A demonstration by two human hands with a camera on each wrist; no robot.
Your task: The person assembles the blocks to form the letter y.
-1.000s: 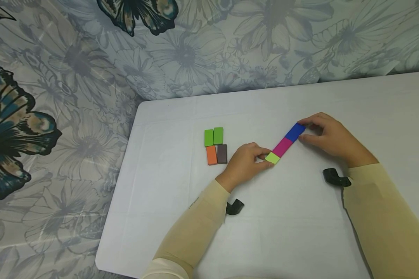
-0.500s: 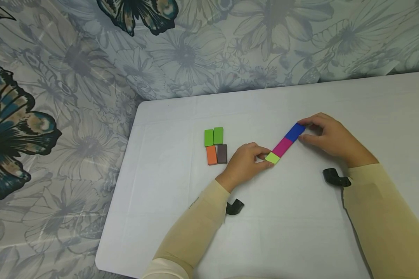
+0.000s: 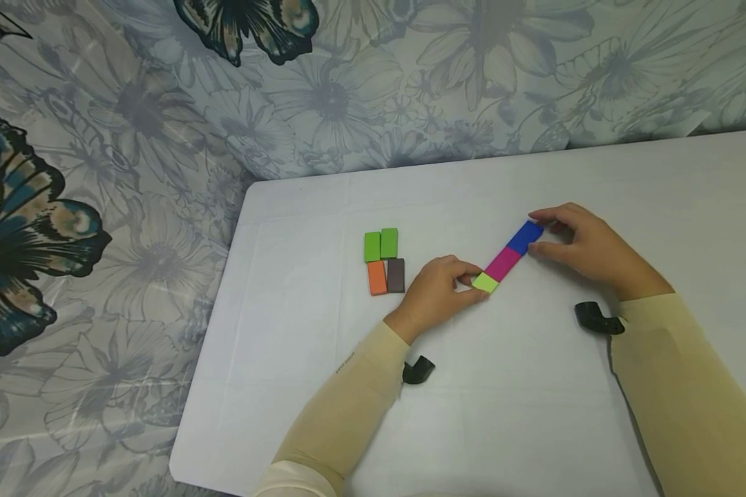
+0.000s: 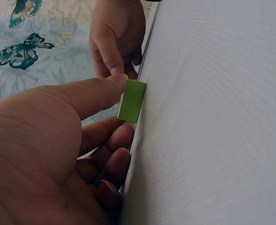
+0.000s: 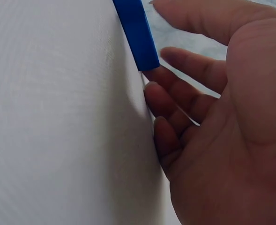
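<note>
A lime-green block (image 3: 485,282), a magenta block (image 3: 503,264) and a blue block (image 3: 525,237) form a slanting row, end to end, on the white table. My left hand (image 3: 434,290) pinches the lime-green end between thumb and forefinger, and the left wrist view shows this green block (image 4: 131,101) close against the tabletop. At the upper end, my right hand (image 3: 578,241) holds the blue block, its forefinger at the far corner and its thumb at the near side. The right wrist view shows only part of the blue block (image 5: 138,37) beside the fingers.
Left of my left hand lie two green blocks (image 3: 380,244), with an orange block (image 3: 377,277) and a dark brown block (image 3: 396,275) just below them. The white table (image 3: 286,331) borders a flowered cloth with butterflies (image 3: 155,255) at its left and back.
My right thumb has shifted slightly inward against the side of the blue block. The left hand and the row of blocks stay in place.
</note>
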